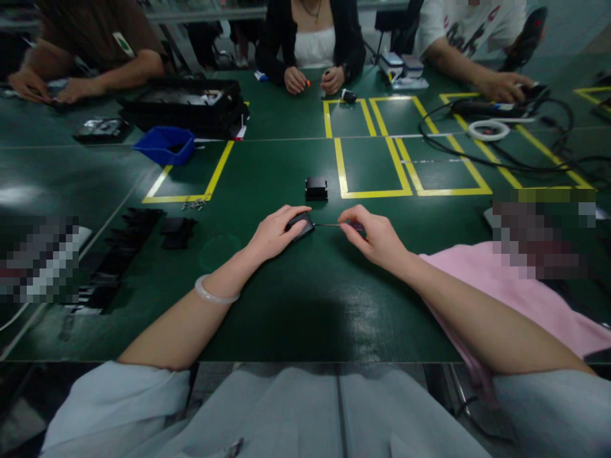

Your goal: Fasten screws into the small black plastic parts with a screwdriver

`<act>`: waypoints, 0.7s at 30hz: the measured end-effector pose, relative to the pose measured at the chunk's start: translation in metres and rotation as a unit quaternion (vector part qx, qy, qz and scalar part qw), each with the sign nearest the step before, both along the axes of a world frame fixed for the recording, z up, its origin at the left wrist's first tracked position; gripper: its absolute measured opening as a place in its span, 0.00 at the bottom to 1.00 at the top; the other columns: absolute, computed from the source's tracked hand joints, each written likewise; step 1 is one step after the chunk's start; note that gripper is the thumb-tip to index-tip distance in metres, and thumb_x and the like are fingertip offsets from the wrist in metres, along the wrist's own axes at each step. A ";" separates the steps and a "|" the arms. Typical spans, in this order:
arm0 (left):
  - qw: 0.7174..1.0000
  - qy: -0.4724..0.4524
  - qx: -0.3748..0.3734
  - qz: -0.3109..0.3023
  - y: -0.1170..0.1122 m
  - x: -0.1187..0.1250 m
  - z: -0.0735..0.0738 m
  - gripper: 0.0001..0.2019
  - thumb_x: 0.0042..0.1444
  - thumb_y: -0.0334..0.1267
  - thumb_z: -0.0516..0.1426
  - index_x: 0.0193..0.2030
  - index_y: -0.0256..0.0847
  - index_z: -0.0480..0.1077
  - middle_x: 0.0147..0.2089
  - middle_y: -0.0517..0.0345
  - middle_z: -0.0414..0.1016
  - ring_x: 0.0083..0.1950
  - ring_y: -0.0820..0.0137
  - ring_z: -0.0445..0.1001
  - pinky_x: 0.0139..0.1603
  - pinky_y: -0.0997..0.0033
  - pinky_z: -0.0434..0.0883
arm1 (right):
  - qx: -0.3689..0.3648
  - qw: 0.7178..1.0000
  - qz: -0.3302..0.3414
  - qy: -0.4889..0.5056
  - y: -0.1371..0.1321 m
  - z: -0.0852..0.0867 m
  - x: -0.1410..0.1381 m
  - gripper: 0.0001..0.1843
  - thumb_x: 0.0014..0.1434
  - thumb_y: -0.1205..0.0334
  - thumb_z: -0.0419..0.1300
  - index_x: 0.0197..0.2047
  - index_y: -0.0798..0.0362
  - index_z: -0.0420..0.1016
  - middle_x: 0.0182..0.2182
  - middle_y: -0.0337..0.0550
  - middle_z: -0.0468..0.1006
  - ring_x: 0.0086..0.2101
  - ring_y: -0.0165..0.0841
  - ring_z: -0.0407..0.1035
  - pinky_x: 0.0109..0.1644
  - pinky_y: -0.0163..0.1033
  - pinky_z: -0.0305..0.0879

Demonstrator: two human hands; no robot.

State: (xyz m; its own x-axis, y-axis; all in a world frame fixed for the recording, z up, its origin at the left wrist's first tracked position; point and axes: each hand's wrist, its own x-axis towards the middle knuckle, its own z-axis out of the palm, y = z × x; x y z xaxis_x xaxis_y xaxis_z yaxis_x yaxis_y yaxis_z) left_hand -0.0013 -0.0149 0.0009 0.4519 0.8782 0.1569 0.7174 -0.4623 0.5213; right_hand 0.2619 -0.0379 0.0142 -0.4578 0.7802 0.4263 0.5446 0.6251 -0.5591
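Our left grip (274, 233) holds a black part (307, 224), seemingly unfinished, while our right grip (377, 236) pinches a thin tool (327, 224) at its edge.

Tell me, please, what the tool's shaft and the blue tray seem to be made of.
The tool's shaft looks like smooth metal: very thin, straight and greyish. The blue tray is probably moulded plastic, fairly smooth, judging by its even colour.
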 end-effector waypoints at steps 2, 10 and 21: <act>1.000 0.000 0.000 -0.001 0.000 0.000 0.000 0.25 0.70 0.52 0.47 0.66 0.43 0.68 0.58 0.49 0.74 0.57 0.58 0.73 0.58 0.59 0.68 | 0.007 1.000 0.002 0.014 0.000 0.000 0.000 0.09 0.68 0.59 0.53 0.47 0.51 0.70 0.37 0.44 0.79 0.36 0.35 0.74 0.40 0.38 0.64; 1.000 0.004 -0.005 -0.002 -0.001 0.000 0.002 0.25 0.70 0.52 0.47 0.67 0.44 0.67 0.59 0.50 0.73 0.57 0.58 0.73 0.57 0.60 0.68 | -0.004 1.000 -0.007 0.001 -0.001 0.001 0.000 0.09 0.69 0.56 0.52 0.43 0.49 0.70 0.33 0.42 0.78 0.31 0.33 0.71 0.37 0.38 0.63; 1.000 0.003 0.002 -0.009 -0.001 0.001 0.001 0.24 0.70 0.51 0.47 0.66 0.44 0.67 0.58 0.50 0.73 0.58 0.59 0.73 0.58 0.60 0.68 | 0.001 1.000 -0.017 -0.007 -0.001 0.002 0.000 0.09 0.69 0.56 0.52 0.43 0.50 0.71 0.32 0.42 0.78 0.31 0.34 0.72 0.37 0.38 0.63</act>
State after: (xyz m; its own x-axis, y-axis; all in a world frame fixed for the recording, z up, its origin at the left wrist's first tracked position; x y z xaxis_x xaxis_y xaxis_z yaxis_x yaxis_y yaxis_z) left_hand -0.0006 -0.0163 0.0014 0.4692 0.8688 0.1584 0.7118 -0.4782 0.5145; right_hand 0.2622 -0.0390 0.0167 -0.4378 0.7944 0.4209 0.5734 0.6074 -0.5498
